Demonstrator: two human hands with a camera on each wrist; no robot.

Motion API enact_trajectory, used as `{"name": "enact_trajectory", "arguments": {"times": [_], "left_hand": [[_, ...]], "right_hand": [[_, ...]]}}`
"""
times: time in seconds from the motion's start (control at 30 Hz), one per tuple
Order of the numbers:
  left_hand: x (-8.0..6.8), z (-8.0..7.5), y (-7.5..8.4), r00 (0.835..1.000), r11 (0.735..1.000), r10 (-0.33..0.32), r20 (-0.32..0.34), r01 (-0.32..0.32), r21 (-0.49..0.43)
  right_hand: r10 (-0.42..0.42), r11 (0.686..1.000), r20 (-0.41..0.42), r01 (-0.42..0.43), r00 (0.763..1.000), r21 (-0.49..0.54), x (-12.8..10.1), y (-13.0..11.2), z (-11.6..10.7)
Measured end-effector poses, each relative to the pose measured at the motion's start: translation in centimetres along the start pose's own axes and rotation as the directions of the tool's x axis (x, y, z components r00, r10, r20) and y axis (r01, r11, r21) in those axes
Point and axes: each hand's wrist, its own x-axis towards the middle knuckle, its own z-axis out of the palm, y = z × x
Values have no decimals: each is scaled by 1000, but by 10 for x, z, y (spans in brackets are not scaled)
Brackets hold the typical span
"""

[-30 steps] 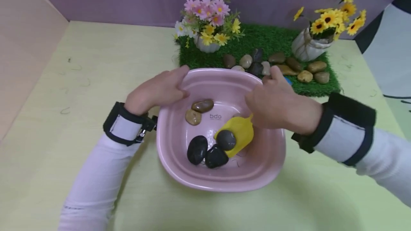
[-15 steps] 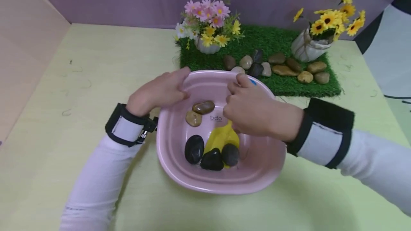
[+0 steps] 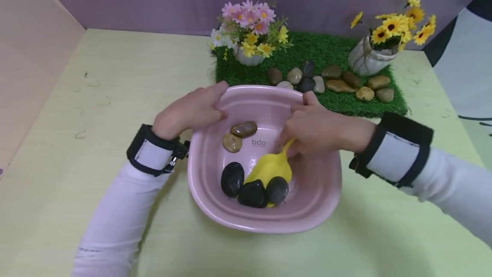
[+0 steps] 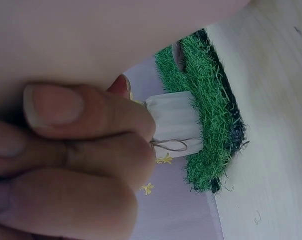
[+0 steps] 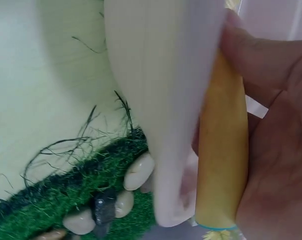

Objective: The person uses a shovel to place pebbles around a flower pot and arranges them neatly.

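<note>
Yellow scoop is lying blade-down inside a pink basin on the table, its handle being gripped in the curled fingers of the right hand. The left hand is gripping the basin's far-left rim, fingers curled over the edge (the wrist view shows them bunched tight). Two black stones are sitting on the scoop's near edge, a third black stone is lying just to their left, and two brown stones are resting farther in, near the left hand. Beyond the basin, a patch of green turf is carrying a row of pebbles, with a pot of pink and yellow flowers at its far left and a pot of sunflowers at its far right. Everything is resting on a pale green table.
</note>
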Motion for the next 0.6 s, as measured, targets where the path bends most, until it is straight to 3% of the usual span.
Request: {"name": "enact_trajectory", "arguments": {"times": [0.37,0.6], "left_hand": [[-1,0,0,1000,1000,-5,3,5,-1],[-2,0,1,1000,1000,-5,6,5,13]], "right_hand": [[-37,992,6,36,999,122,-1,7,1],[-71,982,-50,78,996,170,-10,10,2]]}}
